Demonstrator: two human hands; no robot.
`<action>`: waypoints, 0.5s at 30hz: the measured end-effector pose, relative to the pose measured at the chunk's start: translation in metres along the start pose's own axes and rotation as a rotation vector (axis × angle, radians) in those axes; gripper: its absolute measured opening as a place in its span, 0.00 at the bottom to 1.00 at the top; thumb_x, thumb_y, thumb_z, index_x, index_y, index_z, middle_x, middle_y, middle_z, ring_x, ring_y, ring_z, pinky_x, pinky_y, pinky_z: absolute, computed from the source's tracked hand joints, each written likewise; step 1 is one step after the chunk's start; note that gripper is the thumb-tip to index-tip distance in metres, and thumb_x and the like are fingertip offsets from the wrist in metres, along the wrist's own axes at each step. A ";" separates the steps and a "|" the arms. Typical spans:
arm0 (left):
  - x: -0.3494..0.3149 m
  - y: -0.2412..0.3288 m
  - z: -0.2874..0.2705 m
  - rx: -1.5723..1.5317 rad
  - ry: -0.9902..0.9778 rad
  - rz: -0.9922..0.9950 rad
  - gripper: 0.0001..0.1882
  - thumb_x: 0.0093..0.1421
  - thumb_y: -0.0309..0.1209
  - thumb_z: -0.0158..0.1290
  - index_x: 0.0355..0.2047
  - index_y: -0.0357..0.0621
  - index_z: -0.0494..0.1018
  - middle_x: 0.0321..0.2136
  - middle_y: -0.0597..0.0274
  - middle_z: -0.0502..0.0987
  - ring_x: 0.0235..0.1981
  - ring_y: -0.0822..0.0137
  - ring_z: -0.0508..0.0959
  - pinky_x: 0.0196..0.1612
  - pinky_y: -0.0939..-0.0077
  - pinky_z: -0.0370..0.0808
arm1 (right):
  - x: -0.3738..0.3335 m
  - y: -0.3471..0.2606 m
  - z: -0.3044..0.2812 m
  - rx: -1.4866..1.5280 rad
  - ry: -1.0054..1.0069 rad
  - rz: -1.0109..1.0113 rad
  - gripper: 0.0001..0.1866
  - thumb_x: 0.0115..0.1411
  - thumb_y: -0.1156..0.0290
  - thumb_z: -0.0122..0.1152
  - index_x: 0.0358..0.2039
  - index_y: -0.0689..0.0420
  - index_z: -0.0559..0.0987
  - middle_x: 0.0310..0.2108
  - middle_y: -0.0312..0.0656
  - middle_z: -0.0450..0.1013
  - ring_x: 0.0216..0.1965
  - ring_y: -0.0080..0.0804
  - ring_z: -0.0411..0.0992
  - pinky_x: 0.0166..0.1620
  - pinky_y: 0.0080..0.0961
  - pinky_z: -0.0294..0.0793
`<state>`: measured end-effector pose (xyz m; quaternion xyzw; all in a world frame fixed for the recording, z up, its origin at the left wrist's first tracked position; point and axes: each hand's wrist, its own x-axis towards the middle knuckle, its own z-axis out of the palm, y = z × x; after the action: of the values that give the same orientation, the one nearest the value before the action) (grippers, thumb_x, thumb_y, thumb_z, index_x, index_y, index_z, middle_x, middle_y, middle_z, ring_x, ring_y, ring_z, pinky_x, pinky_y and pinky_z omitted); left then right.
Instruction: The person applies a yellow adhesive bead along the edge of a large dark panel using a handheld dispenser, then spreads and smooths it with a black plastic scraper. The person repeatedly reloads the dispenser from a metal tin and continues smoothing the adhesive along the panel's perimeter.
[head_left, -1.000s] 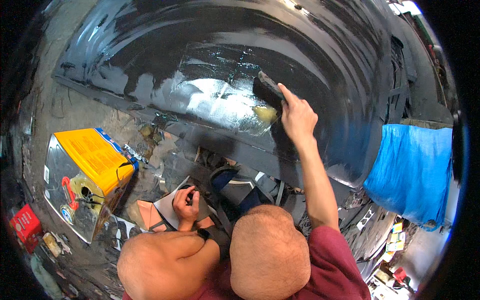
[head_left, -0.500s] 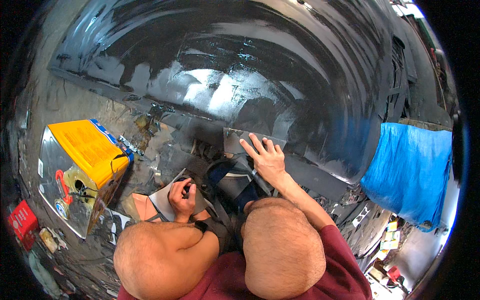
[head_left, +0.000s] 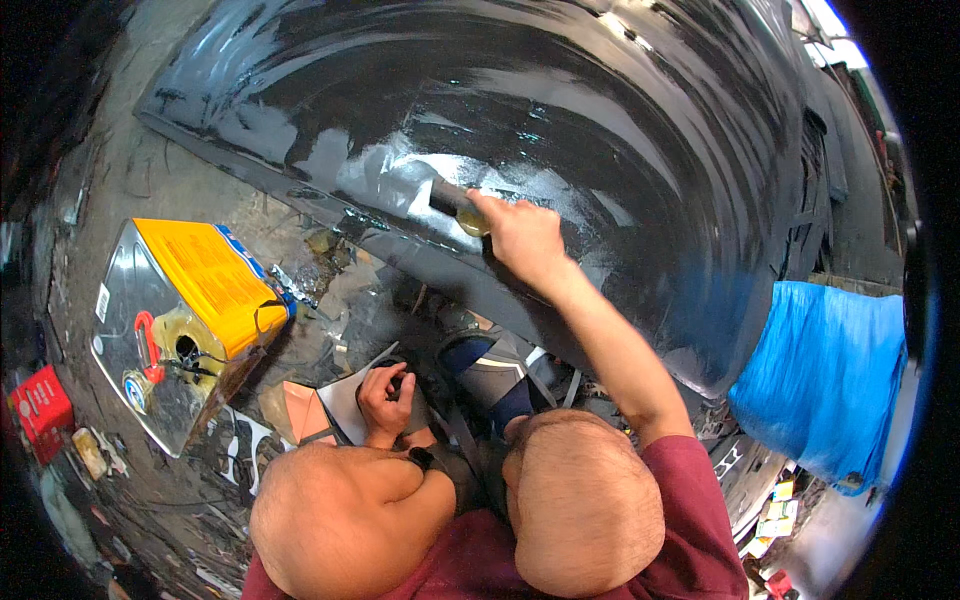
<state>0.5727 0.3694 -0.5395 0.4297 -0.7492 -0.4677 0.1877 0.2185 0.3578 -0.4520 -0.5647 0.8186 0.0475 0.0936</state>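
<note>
My right hand [head_left: 525,240] reaches forward over a wide black sheet [head_left: 360,90] with glossy, wet-looking streaks. It grips a small brush-like tool [head_left: 475,220] with a yellowish part by the fingers and a flat dark end [head_left: 447,198], held at or just above the shiny patch. I cannot tell whether the tool touches the sheet. Near my left knee, my left hand [head_left: 385,400] has its fingers curled in, beside a grey and salmon-coloured flat piece [head_left: 305,410]. Whatever it may hold is hidden.
A yellow and silver tin [head_left: 190,280] with a smeared opening and a red handle stands at left. Past it sits a red box [head_left: 42,412]. Blue sheeting [head_left: 820,375] hangs at right. Scraps and cut-out strips [head_left: 245,450] litter the ground around my feet.
My right hand has left the grey rectangular piece at the sheet's near edge. It now grips the brush-like tool farther in over the sheet. My left hand stays curled by my knee.
</note>
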 end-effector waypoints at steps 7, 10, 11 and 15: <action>0.003 0.006 -0.001 -0.003 0.015 -0.009 0.10 0.57 0.30 0.63 0.37 0.39 0.83 0.27 0.60 0.80 0.24 0.62 0.72 0.29 0.70 0.70 | -0.060 -0.026 0.057 -0.072 0.189 -0.211 0.33 0.58 0.67 0.60 0.66 0.43 0.72 0.61 0.46 0.72 0.43 0.42 0.75 0.38 0.39 0.78; -0.001 0.003 -0.003 -0.005 0.041 0.003 0.09 0.57 0.30 0.64 0.37 0.39 0.83 0.28 0.60 0.80 0.24 0.62 0.72 0.29 0.70 0.70 | -0.069 -0.034 0.054 -0.064 0.204 -0.274 0.32 0.58 0.65 0.59 0.66 0.44 0.72 0.61 0.46 0.72 0.44 0.44 0.75 0.39 0.39 0.78; -0.001 0.004 -0.003 -0.013 0.040 0.002 0.09 0.57 0.30 0.63 0.37 0.39 0.83 0.28 0.60 0.80 0.24 0.62 0.72 0.29 0.69 0.70 | -0.073 -0.034 0.056 -0.066 0.201 -0.285 0.32 0.59 0.65 0.59 0.66 0.45 0.72 0.61 0.47 0.72 0.44 0.45 0.75 0.39 0.39 0.78; 0.001 0.005 -0.002 -0.036 0.044 0.005 0.09 0.58 0.31 0.63 0.36 0.40 0.83 0.27 0.61 0.80 0.24 0.62 0.72 0.29 0.69 0.70 | -0.079 -0.035 0.058 -0.149 0.226 -0.260 0.34 0.55 0.67 0.62 0.66 0.41 0.73 0.61 0.41 0.72 0.44 0.41 0.74 0.40 0.37 0.78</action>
<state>0.5710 0.3685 -0.5347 0.4346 -0.7375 -0.4709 0.2132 0.2844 0.4288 -0.4918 -0.6730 0.7381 0.0316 -0.0358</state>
